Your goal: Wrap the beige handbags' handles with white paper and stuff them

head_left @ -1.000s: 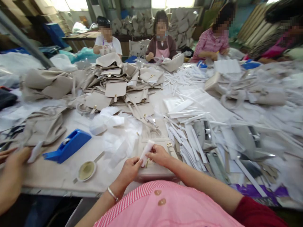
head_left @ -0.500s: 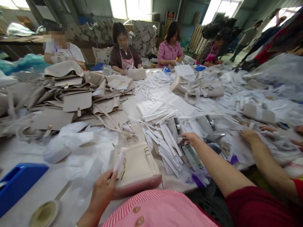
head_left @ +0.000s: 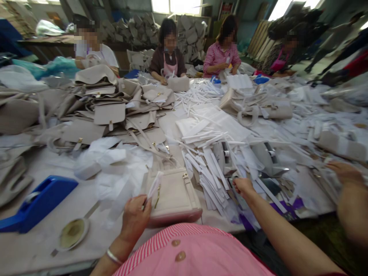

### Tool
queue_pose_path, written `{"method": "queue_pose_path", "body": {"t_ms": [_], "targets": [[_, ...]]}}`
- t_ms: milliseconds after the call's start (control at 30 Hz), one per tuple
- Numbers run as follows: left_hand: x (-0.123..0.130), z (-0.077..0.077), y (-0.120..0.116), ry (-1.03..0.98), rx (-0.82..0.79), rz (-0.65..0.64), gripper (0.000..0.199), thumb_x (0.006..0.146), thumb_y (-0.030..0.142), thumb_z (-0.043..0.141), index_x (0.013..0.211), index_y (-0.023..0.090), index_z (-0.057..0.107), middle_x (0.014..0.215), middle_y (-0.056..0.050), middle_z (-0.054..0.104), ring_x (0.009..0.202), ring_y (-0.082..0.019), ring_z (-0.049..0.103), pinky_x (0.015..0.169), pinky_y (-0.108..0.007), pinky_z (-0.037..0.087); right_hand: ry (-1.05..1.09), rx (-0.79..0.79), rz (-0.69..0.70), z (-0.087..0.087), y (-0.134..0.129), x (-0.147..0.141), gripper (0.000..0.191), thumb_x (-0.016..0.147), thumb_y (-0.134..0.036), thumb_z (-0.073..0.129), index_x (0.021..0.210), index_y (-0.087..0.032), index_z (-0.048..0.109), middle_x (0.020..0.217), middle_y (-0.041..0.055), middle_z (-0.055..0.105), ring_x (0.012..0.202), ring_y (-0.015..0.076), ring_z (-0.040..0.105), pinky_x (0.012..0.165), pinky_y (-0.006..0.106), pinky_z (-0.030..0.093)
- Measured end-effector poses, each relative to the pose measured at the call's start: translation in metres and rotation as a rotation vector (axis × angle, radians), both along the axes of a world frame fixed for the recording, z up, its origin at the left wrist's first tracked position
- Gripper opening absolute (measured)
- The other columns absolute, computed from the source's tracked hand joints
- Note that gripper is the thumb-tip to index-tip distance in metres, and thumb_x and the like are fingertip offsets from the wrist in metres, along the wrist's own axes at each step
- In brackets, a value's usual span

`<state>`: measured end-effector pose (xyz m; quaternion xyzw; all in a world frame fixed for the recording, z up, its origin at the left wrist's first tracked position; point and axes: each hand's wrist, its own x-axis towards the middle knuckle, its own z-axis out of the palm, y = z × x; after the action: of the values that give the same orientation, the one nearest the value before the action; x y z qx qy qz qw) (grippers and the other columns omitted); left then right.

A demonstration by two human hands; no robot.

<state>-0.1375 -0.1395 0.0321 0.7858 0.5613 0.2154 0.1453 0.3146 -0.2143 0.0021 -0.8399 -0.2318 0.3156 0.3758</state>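
Note:
A cream handbag (head_left: 172, 191) with gold fittings and a pinkish base lies on the table right in front of me. At its left side, my left hand (head_left: 136, 214) is closed on a thin white strip (head_left: 155, 186) that stands up over the bag's gold zip pull. Farther right, my right hand (head_left: 243, 187) has its fingers bent together at the front of a grey tape dispenser (head_left: 225, 159); what they hold, if anything, is too small to make out. Flat white strips (head_left: 205, 178) are heaped between the bag and that dispenser.
Stacked beige bags (head_left: 109, 113) cover the left. A blue tape dispenser (head_left: 43, 203) and a round dish (head_left: 73, 234) lie near left. A second grey dispenser (head_left: 267, 159) stands right. Another person's hand (head_left: 346, 172) works at far right; several people sit across the table.
The view has shifted, so the scene sits farther right. My right hand is now lower relative to the grey dispenser, nearer the table's front edge. My left hand still holds the strip.

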Motion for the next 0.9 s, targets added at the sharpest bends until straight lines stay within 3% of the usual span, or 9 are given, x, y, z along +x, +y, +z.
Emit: {"method": "queue_pose_path", "body": {"t_ms": [133, 233, 333, 467, 667, 800, 900], "targets": [[0.002, 0.012, -0.014, 0.087, -0.019, 0.014, 0.020, 0.089, 0.025, 0.050, 0.076, 0.018, 0.063, 0.084, -0.007, 0.069, 0.090, -0.022, 0.062, 0.100, -0.044, 0.035, 0.172, -0.063, 0.248, 0.020, 0.009, -0.051, 0.023, 0.067, -0.039, 0.065, 0.056, -0.019, 0.061, 0.047, 0.0025, 0.054, 0.038, 0.0116, 0.041, 0.037, 0.026, 0.031], [0.003, 0.016, -0.017, 0.135, -0.031, 0.023, 0.019, 0.088, 0.024, 0.052, 0.073, 0.017, 0.061, 0.080, -0.007, 0.067, 0.088, -0.022, 0.060, 0.103, -0.047, 0.031, 0.280, 0.007, 0.566, 0.046, 0.032, -0.124, 0.028, 0.072, -0.046, 0.067, 0.072, -0.017, 0.069, 0.060, 0.0039, 0.062, 0.046, 0.0120, 0.047, 0.042, 0.025, 0.035], [0.004, 0.017, -0.019, 0.176, -0.025, 0.009, 0.019, 0.089, 0.025, 0.053, 0.073, 0.017, 0.062, 0.078, -0.007, 0.066, 0.084, -0.022, 0.059, 0.103, -0.049, 0.030, 0.337, 0.059, 0.821, 0.068, 0.054, -0.212, 0.030, 0.077, -0.046, 0.063, 0.070, -0.018, 0.069, 0.057, 0.0025, 0.062, 0.047, 0.0119, 0.048, 0.044, 0.024, 0.036], [0.004, 0.014, -0.021, 0.199, -0.046, -0.027, 0.025, 0.091, 0.028, 0.051, 0.074, 0.016, 0.064, 0.076, -0.010, 0.067, 0.080, -0.023, 0.059, 0.096, -0.048, 0.036, 0.342, 0.069, 0.926, 0.064, 0.075, -0.290, 0.028, 0.078, -0.038, 0.058, 0.061, -0.017, 0.066, 0.050, -0.0001, 0.057, 0.044, 0.0114, 0.049, 0.044, 0.023, 0.035], [-0.002, 0.008, -0.022, 0.201, -0.106, -0.046, 0.027, 0.093, 0.026, 0.045, 0.077, 0.015, 0.063, 0.079, -0.012, 0.068, 0.075, -0.023, 0.061, 0.074, -0.037, 0.045, 0.171, -0.053, 0.909, 0.040, 0.084, -0.310, 0.027, 0.076, -0.034, 0.056, 0.056, -0.018, 0.063, 0.046, 0.0008, 0.059, 0.041, 0.0133, 0.054, 0.044, 0.024, 0.037], [-0.002, 0.008, -0.025, 0.206, -0.111, 0.012, 0.023, 0.095, 0.029, 0.043, 0.088, 0.014, 0.059, 0.079, -0.011, 0.066, 0.075, -0.022, 0.062, 0.068, -0.034, 0.047, 0.133, -0.065, 0.898, 0.039, 0.082, -0.311, 0.026, 0.075, -0.035, 0.057, 0.056, -0.018, 0.063, 0.044, 0.0012, 0.059, 0.040, 0.0133, 0.054, 0.042, 0.023, 0.036], [-0.002, 0.009, -0.026, 0.196, -0.093, 0.047, 0.025, 0.096, 0.031, 0.042, 0.108, 0.013, 0.055, 0.082, -0.010, 0.067, 0.077, -0.022, 0.063, 0.067, -0.032, 0.048, 0.142, -0.083, 0.884, 0.041, 0.082, -0.312, 0.025, 0.074, -0.032, 0.057, 0.054, -0.018, 0.061, 0.040, 0.0007, 0.055, 0.038, 0.0131, 0.052, 0.041, 0.023, 0.035]]}}
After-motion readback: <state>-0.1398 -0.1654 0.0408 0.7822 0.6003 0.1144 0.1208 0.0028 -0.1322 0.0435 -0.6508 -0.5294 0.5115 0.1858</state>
